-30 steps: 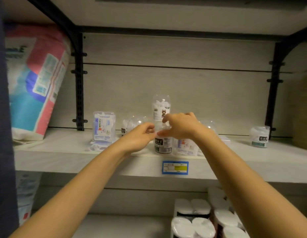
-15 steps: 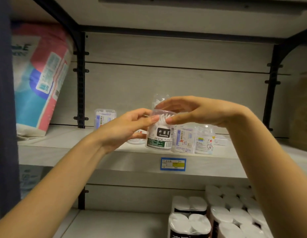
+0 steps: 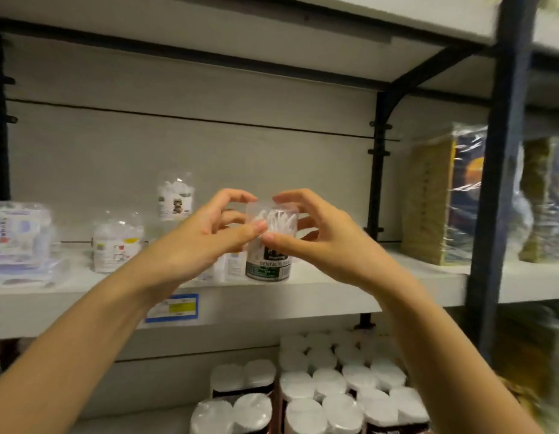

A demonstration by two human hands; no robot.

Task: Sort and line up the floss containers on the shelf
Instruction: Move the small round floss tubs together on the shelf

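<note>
A clear round floss container (image 3: 270, 245) with a dark "DENTAL FLOSS" label stands at the front edge of the white shelf (image 3: 334, 296). My left hand (image 3: 206, 239) grips it from the left and my right hand (image 3: 319, 236) from the right, thumbs meeting on its front. Behind and to the left stand other clear floss containers: a tall one (image 3: 175, 195) at the back, a squat one (image 3: 117, 242), and a boxy blue-printed one (image 3: 18, 233) at the far left. More small packs are partly hidden behind my left hand.
A blue and yellow price tag (image 3: 173, 308) hangs on the shelf edge. Wrapped yellow and dark packs (image 3: 444, 198) fill the shelf's right end beside a black bracket (image 3: 378, 170) and blue upright (image 3: 497, 183). Several white-capped rolls (image 3: 319, 389) sit on the lower shelf.
The view has swung to the right, so the shelf's right end shows now. Both hands have carried the labelled container to the right along the shelf front and still hold it.
</note>
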